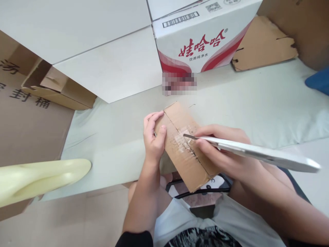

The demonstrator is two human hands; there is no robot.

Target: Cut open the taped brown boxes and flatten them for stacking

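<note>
A small brown cardboard box (177, 147) lies tilted at the near edge of the covered table. My left hand (154, 132) is closed on its left side, thumb on the top face and fingers round the far corner. Between the thumb and fingers of my right hand (221, 147) is a white utility knife (259, 151). The knife's handle points right, and its dark blade reaches over the clear tape near the middle of the box's seam. Whether the blade touches the tape, I cannot tell. Several dark marks run along the seam.
Behind stand large white boxes (115, 65) and a red-and-white printed carton (200, 48). A flat cardboard piece (264, 44) leans at the back right. Larger brown cartons (28, 92) and a pale yellow curved object (46, 178) are at left; a blue object (318, 81) shows at right.
</note>
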